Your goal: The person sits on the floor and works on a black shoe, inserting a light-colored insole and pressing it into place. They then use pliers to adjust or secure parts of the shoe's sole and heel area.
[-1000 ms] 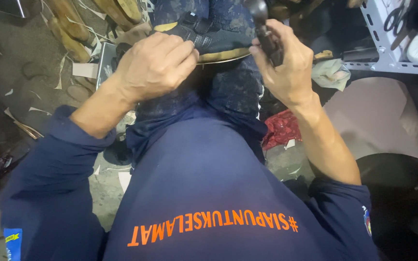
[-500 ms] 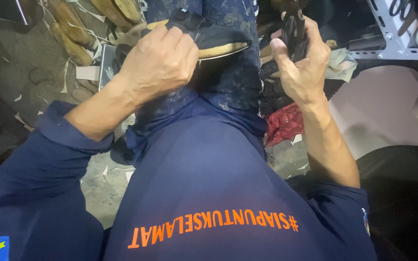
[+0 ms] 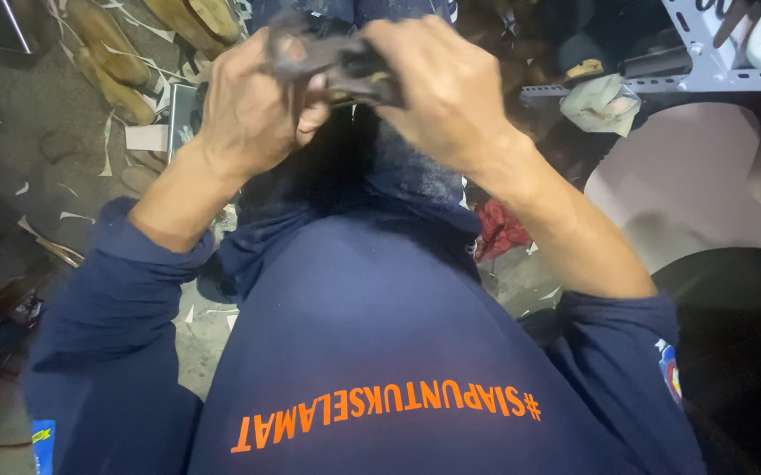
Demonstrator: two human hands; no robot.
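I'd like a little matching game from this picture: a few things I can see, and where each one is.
Things:
1. dark tool
2. red cloth
3. wooden shoe forms
4. metal shelf

Places:
A. upper right corner
B. floor, upper left
C. gripped between left hand and right hand
D. floor, beside the right forearm

Pairs: 1-C, 2-D, 3-B, 4-A

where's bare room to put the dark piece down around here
Both hands, left hand and right hand, grip the dark piece. Freest: pale rounded surface below the grey metal rack. Floor by the wooden shoe forms is crowded with scraps.
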